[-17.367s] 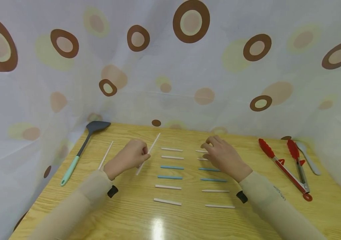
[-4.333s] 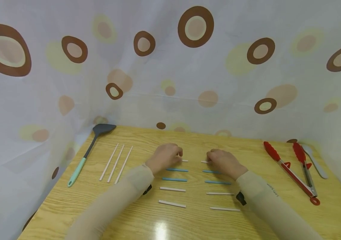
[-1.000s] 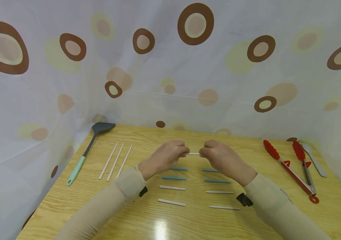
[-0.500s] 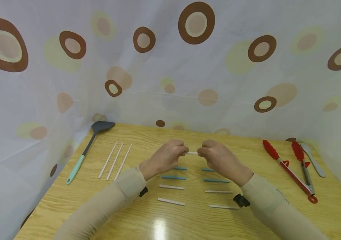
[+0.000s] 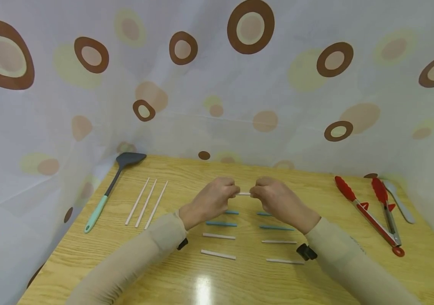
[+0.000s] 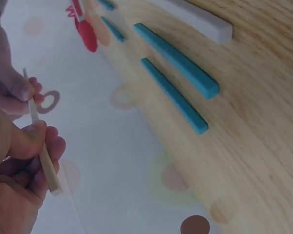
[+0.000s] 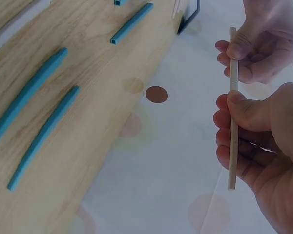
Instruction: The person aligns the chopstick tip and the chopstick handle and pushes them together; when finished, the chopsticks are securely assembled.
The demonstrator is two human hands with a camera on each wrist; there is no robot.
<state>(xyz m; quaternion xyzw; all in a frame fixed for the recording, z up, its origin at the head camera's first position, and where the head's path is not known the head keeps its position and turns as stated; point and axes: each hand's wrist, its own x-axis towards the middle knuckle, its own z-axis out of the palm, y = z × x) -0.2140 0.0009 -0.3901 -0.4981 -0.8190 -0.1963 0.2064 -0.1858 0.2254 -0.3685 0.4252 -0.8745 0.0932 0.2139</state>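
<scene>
Above the back of the table, my left hand (image 5: pixel 212 200) and right hand (image 5: pixel 282 204) pinch a slim pale chopstick (image 5: pixel 244 194) between thumbs and fingers, one at each half. The right wrist view shows the chopstick (image 7: pixel 232 165) in one straight line, with a seam between the hands. Below them lie blue chopstick halves: thicker ones (image 5: pixel 221 224) on the left, tapered ones (image 5: pixel 276 228) on the right. Nearer me are pale thick halves (image 5: pixel 218 254) and pale tapered halves (image 5: pixel 285 261). Three long pale chopsticks (image 5: pixel 147 204) lie side by side left of my left hand.
A dark spatula with a mint handle (image 5: pixel 96 214) lies at the far left of the wooden table (image 5: pixel 156 271). Red-tipped tongs (image 5: pixel 369 218) and a grey spoon-like utensil (image 5: pixel 399 201) lie at the right. A dotted sheet (image 5: pixel 201 84) hangs behind.
Three long chopsticks now lie at left, one of them formerly in my left hand. The rearmost pale halves are off the table; my hands have lifted the last two and brought them end to end.
</scene>
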